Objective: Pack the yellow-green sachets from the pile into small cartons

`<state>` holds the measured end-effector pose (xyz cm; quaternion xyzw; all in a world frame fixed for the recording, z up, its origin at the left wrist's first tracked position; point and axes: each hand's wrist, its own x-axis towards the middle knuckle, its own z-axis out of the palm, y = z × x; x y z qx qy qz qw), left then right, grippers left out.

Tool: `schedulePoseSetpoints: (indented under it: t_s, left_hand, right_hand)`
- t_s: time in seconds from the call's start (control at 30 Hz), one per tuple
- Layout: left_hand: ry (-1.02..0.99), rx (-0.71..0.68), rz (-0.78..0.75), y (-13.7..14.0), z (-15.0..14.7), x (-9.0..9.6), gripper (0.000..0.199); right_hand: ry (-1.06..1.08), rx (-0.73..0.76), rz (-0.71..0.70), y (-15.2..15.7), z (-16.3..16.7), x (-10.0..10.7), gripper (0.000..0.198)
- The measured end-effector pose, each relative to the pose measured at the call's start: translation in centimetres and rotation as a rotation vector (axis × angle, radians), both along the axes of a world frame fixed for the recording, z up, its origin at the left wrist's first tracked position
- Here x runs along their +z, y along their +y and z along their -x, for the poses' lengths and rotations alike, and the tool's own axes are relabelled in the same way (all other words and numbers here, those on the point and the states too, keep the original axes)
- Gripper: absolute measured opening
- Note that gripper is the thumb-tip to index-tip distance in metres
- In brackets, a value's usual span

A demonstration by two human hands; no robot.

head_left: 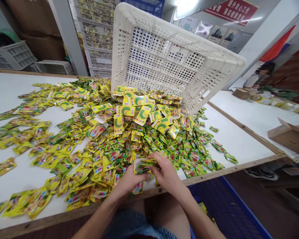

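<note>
Both hands are mostly closed around a small box [139, 164] at the near edge of the white tabletop [7, 89], close to the person's lap. The left hand [130, 180] wraps the box's left side, its thumb lying along the near side. The right hand [165, 171] is at the right end, thumb and fingers drawn together beside packets showing in the box; whether those fingers grip the packets too is hidden.

Around and beyond the hands spreads a loose heap of green and yellow packets [109, 156], thick in the middle and scattered out to the left. On the far side, a white crate [179, 31] lies tipped, its opening toward the person, and yellow boxes [142, 114] spill from it over the heap.

Below the tabletop, near right, is a blue crate [249, 207]. At the right, a cardboard box [289, 136] rests on another white tabletop [251, 132]. Crates [99, 56] stand stacked at the far left.
</note>
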<state>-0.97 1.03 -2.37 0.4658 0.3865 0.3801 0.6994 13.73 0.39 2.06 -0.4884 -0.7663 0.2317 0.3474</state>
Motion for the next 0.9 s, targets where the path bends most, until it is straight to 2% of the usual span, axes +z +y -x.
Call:
schedulePoseSetpoints:
  t_s: [0.1,0.2,0.33,0.4,0.47,0.57,0.67,0.8,0.9]
  left_hand:
    - [0.018,-0.018,-0.036,0.2,-0.2,0.0,0.014]
    - [0.038,-0.027,-0.080,0.3,-0.5,0.1,0.020]
    - [0.007,-0.030,-0.113,0.2,-0.6,0.2,0.023]
    - [-0.022,-0.041,-0.119,0.1,-0.6,0.3,0.025]
    - [-0.032,-0.045,-0.126,0.0,-0.5,0.4,0.023]
    - [-0.009,-0.018,-0.152,-0.1,-0.7,0.3,0.020]
    - [0.001,0.006,-0.141,0.0,-0.8,-0.3,0.025]
    - [-0.021,0.040,-0.061,0.4,-0.6,-1.7,0.039]
    - [-0.062,0.051,-0.062,0.5,-0.5,-2.2,0.047]
  right_hand:
    - [-0.215,0.083,0.046,0.1,-0.3,1.5,0.030]
    - [-0.382,0.137,0.039,0.2,-0.1,2.8,0.025]
    - [-0.405,0.174,0.078,0.1,0.2,3.4,0.018]
    - [-0.323,0.144,0.107,0.0,0.2,3.2,0.025]
    - [-0.255,0.093,0.087,0.0,0.2,2.6,0.020]
    - [-0.216,0.021,-0.035,-0.1,0.4,1.6,0.003]
    - [-0.218,-0.005,-0.128,-0.5,0.8,0.9,0.005]
    - [-0.259,0.015,-0.053,-1.0,1.2,0.3,0.013]
    - [-0.227,0.041,0.013,-1.0,1.2,-0.3,0.016]
